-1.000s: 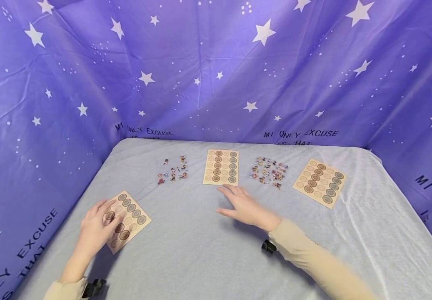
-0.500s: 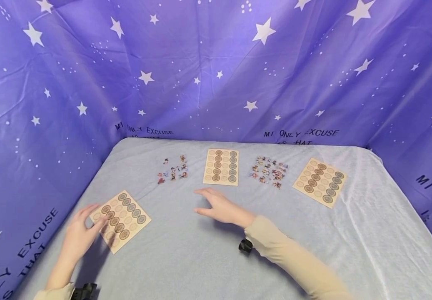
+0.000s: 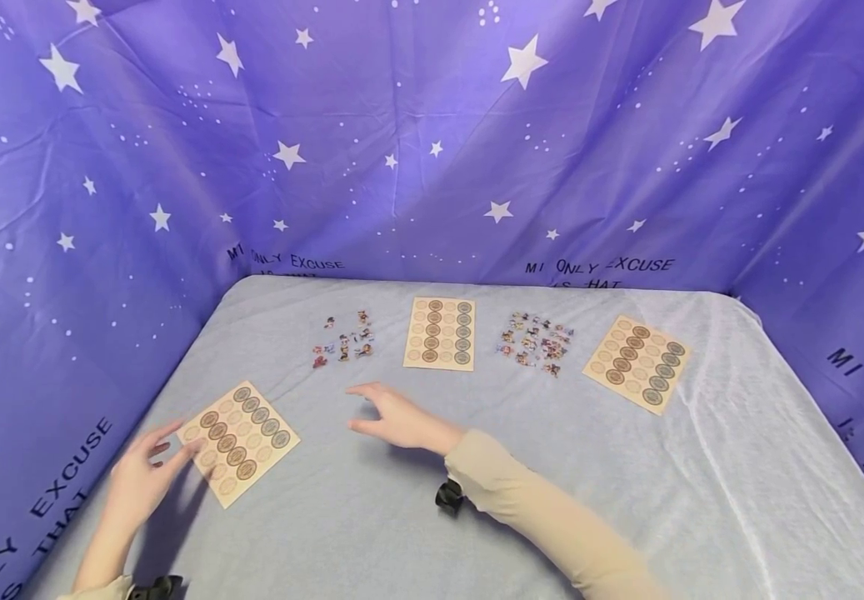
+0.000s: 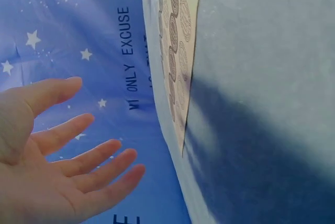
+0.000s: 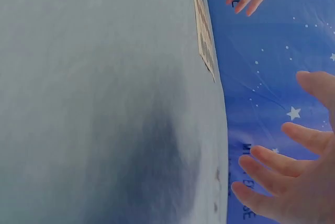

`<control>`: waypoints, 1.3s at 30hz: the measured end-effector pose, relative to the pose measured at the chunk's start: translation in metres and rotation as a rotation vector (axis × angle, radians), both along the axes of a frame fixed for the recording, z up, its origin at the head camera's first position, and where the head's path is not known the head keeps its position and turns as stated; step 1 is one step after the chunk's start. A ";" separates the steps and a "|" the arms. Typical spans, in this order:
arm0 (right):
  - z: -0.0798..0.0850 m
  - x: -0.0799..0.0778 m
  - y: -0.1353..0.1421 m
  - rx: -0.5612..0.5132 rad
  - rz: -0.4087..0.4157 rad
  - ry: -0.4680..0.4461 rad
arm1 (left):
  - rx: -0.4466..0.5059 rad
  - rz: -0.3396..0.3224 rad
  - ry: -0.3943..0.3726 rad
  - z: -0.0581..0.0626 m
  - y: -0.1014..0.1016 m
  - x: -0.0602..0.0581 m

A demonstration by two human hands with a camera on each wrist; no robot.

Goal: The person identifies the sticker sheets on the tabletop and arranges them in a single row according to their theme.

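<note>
A cream sticker sheet (image 3: 252, 446) with rows of round, coin-like prints lies at an angle on the left of the table. My left hand (image 3: 139, 475) hovers by its left corner, fingers spread and thumb overlapping the edge in the head view; the left wrist view shows the palm (image 4: 47, 177) holding nothing. Over the cloth to the right of that sheet is my right hand (image 3: 402, 418), its fingers extended and nothing in them. The right wrist view shows these fingers (image 5: 267, 177) spread apart, with the sheet (image 5: 203, 30) farther off.
Two similar sheets lie at the back middle (image 3: 439, 333) and back right (image 3: 637, 364). Small colourful figure stickers sit in two clusters, one left (image 3: 345, 340) and one right (image 3: 535, 342) of the middle sheet. A purple starry curtain (image 3: 402, 125) surrounds the grey-blue table (image 3: 372, 533).
My left hand has drawn back to the left off the tilted sheet, uncovering its prints. The right hand has moved left, away from the middle sheet. The sheets have stayed put.
</note>
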State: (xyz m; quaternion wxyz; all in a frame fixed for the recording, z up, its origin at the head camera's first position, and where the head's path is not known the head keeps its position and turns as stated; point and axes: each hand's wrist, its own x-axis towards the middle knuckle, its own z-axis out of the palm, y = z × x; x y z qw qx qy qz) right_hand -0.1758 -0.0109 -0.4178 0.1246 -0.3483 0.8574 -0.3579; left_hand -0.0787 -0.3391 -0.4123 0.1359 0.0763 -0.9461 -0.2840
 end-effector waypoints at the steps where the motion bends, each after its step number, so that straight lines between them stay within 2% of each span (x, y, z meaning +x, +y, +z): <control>1: -0.001 0.000 -0.003 -0.010 0.000 -0.012 | 0.008 0.002 -0.012 -0.001 -0.002 0.000; 8: -0.012 0.000 -0.025 -0.117 -0.008 -0.136 | 0.037 0.050 -0.114 -0.009 -0.013 0.001; 14: -0.017 -0.001 -0.044 -0.198 -0.030 -0.261 | 0.145 0.039 -0.099 -0.036 -0.033 -0.006; 17: -0.019 -0.001 -0.055 -0.232 -0.047 -0.298 | 0.223 0.023 -0.116 -0.043 -0.038 -0.009; 19: -0.021 -0.002 -0.062 -0.252 -0.055 -0.312 | 0.263 0.023 -0.141 -0.042 -0.035 -0.008; 25: -0.029 -0.001 -0.075 -0.333 -0.109 -0.378 | 0.351 0.043 -0.201 -0.027 -0.018 -0.002; 28: -0.031 -0.001 -0.078 -0.364 -0.132 -0.415 | 0.398 0.041 -0.208 -0.027 -0.017 -0.002; 32: -0.032 -0.001 -0.080 -0.348 -0.145 -0.426 | 0.469 0.043 -0.244 -0.029 -0.019 -0.006; 39: -0.028 0.001 -0.091 -0.301 -0.133 -0.419 | 0.725 0.035 -0.320 -0.036 -0.029 -0.010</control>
